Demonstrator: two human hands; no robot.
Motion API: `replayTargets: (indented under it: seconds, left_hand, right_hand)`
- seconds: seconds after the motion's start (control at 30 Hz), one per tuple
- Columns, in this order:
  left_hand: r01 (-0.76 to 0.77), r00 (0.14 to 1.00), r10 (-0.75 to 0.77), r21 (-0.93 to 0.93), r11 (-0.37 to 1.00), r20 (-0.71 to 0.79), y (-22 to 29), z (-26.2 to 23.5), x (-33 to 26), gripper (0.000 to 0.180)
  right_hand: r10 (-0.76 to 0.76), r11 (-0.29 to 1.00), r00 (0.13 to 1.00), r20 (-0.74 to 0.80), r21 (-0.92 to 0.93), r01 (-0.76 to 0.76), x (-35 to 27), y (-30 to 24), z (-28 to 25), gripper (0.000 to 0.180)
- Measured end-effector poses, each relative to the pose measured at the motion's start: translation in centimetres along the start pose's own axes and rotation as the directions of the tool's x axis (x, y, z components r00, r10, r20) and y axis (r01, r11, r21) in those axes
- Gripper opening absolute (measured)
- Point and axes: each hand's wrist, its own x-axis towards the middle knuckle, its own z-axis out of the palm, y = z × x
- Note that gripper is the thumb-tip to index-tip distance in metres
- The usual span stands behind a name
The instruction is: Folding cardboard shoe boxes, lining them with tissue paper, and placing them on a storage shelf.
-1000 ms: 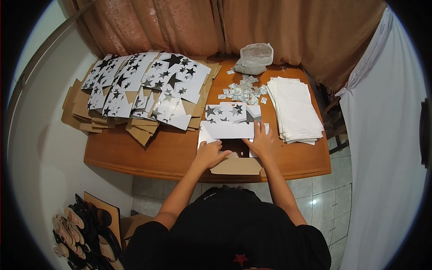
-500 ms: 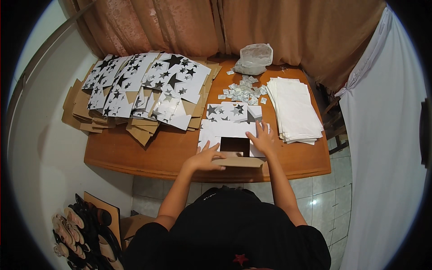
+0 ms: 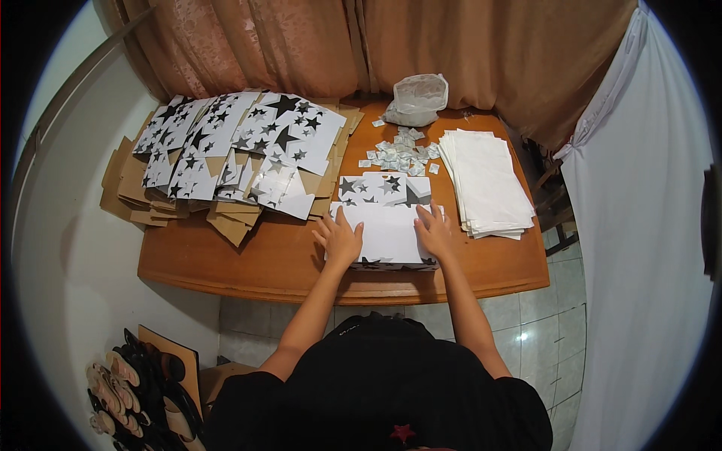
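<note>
A white cardboard box point(image 3: 387, 234) printed with black stars lies near the front edge of the wooden table point(image 3: 263, 259). Its white top face is up and its starred flap lies open on the far side. My left hand point(image 3: 338, 239) presses flat on the box's left part, fingers spread. My right hand point(image 3: 435, 230) presses flat on its right part. Neither hand grips anything.
A big pile of flat star-printed box blanks point(image 3: 241, 150) covers the table's left half and overhangs its edge. A stack of white sheets point(image 3: 485, 184) lies at the right. Small white packets point(image 3: 398, 154) and a plastic bag point(image 3: 417, 98) lie at the back. Shoes point(image 3: 131, 395) sit on the floor.
The box stood open with a dark inside showing half a second ago. Now its white panel is folded down over the opening, and both hands lie flat on top.
</note>
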Motion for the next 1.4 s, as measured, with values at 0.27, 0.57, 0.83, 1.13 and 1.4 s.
replayTargets:
  seconds: [0.27, 0.57, 0.83, 1.13, 1.4]
  left_hand:
    - [0.064, 0.998, -0.065, 0.075, 0.995, 0.006, 0.3, 0.3, -0.1, 0.076]
    - [0.062, 0.997, -0.054, 0.192, 0.979, -0.048, 0.2, 1.3, -0.4, 0.078]
    - [0.069, 0.996, -0.060, 0.167, 0.983, -0.059, 0.0, 1.2, -0.6, 0.074]
    - [-0.052, 0.996, 0.048, -0.063, 0.997, -0.072, -2.5, 0.8, -0.4, 0.074]
    - [0.354, 0.827, 0.061, -0.602, 0.715, 0.559, -7.8, -1.4, -0.5, 0.076]
  right_hand:
    - [-0.004, 0.966, 0.997, -0.079, -0.257, -0.017, -0.9, -1.7, 0.4, 0.050]
    - [0.005, 0.917, 1.000, -0.029, -0.398, -0.016, -1.1, -2.7, 0.4, 0.059]
    - [-0.151, 0.878, 0.988, 0.039, -0.454, 0.152, -1.3, -2.2, -0.3, 0.066]
    - [-0.572, 0.542, 0.794, 0.204, -0.633, 0.553, 1.5, 0.1, 0.3, 0.058]
    - [-0.435, 0.728, 0.865, 0.252, -0.467, 0.502, 1.8, 0.1, -1.3, 0.059]
